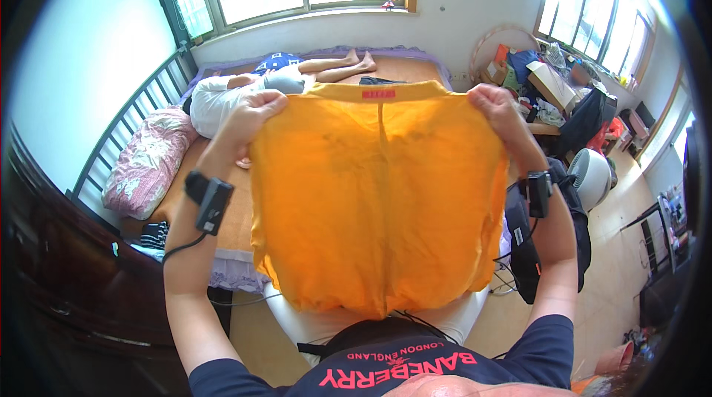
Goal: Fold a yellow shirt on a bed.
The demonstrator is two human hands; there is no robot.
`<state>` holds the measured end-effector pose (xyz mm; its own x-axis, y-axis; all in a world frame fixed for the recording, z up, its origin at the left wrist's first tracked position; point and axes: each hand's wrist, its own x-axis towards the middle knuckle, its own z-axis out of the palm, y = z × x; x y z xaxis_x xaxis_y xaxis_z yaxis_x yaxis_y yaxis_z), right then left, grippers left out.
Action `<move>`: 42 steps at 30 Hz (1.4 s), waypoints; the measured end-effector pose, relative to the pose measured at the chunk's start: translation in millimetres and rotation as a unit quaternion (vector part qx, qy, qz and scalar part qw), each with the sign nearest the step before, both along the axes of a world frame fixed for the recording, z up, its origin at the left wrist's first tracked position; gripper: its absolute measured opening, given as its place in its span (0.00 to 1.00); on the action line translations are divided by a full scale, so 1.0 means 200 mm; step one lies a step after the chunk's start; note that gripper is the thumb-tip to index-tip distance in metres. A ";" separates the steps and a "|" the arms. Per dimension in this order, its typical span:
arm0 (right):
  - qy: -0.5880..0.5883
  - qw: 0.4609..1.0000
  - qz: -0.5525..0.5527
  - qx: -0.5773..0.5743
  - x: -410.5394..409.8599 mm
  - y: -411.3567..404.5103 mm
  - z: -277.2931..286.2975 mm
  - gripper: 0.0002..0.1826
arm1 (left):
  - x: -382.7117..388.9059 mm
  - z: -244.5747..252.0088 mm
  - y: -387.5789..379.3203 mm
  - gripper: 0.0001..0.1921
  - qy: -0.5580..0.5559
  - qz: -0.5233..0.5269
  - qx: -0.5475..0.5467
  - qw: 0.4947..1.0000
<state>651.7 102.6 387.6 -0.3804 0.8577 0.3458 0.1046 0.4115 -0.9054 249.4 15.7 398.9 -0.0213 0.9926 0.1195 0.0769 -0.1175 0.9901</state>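
Observation:
An orange-yellow garment [345, 191], seemingly a shirt, hangs spread out in front of me. My left hand [257, 110] pinches its upper left corner, and my right hand [495, 105] pinches the upper right one. Between them runs a collar-like band [328, 90] with a red label [379, 94] at its middle. A seam or crease goes down the centre of the cloth. Its lower edge hangs bunched above my lap, over my light trousers [300, 324]. The cloth hides the part of the bed behind it.
Another person [222, 97] lies on the bed [194, 174] beyond, near a pink floral pillow or bedding roll [150, 163]. A dark wooden cabinet [72, 269] stands at left. On the right are a black backpack [567, 230], a white fan [591, 177] and a cluttered table [542, 129].

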 end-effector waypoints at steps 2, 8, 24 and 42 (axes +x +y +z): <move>0.038 0.998 0.012 -0.042 -0.07 0.08 -0.15 0.13 | 0.01 -0.14 0.13 0.10 -0.001 -0.024 -0.007 1.000; 0.125 0.980 0.083 -0.131 -0.36 -0.12 -0.26 0.12 | 0.45 -0.29 0.14 0.08 -0.058 -0.042 0.074 0.995; 0.066 0.987 0.121 -0.078 -0.49 -0.33 -0.17 0.10 | 0.70 -0.17 -0.07 0.13 0.125 -0.065 0.170 0.975; 0.111 0.934 0.103 0.324 -0.41 -0.10 0.19 0.30 | 0.61 0.23 -0.05 0.17 0.096 -0.226 0.218 0.945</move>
<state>569.9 82.1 425.0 -0.3717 0.3583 0.8564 -0.1980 0.8707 -0.4502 371.7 5.7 445.6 0.4557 0.7507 0.4783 0.0938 -0.5748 0.8129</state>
